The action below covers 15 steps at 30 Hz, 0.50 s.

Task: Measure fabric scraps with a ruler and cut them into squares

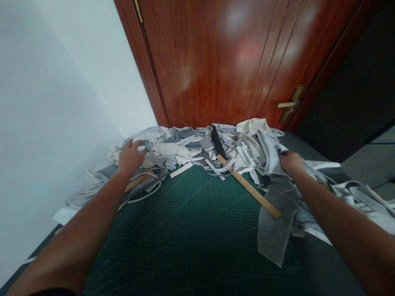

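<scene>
A heap of grey and white fabric scraps (197,146) lies along the far edge of a dark green cutting mat (191,230). My left hand (131,156) rests on the left end of the heap, fingers spread and flat on the scraps. My right hand (290,161) is closed on a grey piece of cloth (276,222) that hangs down over the mat's right side. A wooden ruler (249,187) lies slanted on the mat, its far end under the scraps and its near end beside the hanging cloth.
A brown wooden door (234,57) with a brass handle (290,105) stands right behind the heap. A white wall (46,102) closes the left side. More cloth strips (361,197) trail off to the right over a dark tabletop.
</scene>
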{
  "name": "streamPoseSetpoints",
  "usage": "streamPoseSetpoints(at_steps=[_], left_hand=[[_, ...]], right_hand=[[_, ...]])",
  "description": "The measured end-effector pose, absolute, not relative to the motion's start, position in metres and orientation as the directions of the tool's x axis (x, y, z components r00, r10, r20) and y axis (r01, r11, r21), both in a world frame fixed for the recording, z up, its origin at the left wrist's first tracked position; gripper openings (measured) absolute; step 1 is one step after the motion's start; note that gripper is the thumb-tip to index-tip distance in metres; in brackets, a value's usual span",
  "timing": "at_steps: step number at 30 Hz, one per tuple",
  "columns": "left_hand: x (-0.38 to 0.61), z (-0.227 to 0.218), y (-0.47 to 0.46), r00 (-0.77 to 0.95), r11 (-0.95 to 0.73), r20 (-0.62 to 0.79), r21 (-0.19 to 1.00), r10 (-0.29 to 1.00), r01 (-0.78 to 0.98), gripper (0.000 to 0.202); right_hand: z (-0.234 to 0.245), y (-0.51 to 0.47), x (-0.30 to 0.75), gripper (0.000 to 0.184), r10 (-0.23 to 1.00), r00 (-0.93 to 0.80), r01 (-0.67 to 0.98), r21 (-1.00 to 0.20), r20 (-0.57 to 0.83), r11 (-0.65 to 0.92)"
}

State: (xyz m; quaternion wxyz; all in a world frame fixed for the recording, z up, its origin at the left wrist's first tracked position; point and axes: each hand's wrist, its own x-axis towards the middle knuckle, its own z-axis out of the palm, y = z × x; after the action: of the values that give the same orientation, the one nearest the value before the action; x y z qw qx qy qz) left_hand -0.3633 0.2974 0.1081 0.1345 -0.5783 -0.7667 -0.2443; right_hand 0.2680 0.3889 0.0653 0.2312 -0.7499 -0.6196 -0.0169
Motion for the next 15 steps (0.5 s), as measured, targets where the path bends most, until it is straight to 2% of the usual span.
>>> streamPoseSetpoints(at_steps=[2,5,8,10,15], left_hand=[[-0.389,0.113,0.303,-0.325,0.255,0.478,0.207,0.816,0.945,0.058],[-0.417,0.117,0.313,-0.338,0.272,0.435,0.208,0.834,0.939,0.063],[-0.431,0.113,0.327,-0.352,0.302,0.326,0.196,0.877,0.933,0.069],[-0.436,0.107,0.336,-0.346,0.310,0.252,0.173,0.904,0.935,0.071],[-0.440,0.093,0.350,-0.337,0.310,0.179,0.162,0.924,0.937,0.062]], right_hand=[[0.063,0.394,0.267,0.045,0.917,0.235,0.940,-0.316,0.324,-0.129],[0.063,0.405,0.261,0.055,0.949,0.125,0.952,-0.303,0.288,-0.034],[0.050,0.412,0.250,0.062,0.973,-0.016,0.951,-0.296,0.231,0.086],[0.035,0.411,0.245,0.069,0.963,-0.088,0.951,-0.265,0.253,0.156],[0.013,0.405,0.247,0.079,0.951,-0.129,0.968,-0.170,0.281,0.182]])
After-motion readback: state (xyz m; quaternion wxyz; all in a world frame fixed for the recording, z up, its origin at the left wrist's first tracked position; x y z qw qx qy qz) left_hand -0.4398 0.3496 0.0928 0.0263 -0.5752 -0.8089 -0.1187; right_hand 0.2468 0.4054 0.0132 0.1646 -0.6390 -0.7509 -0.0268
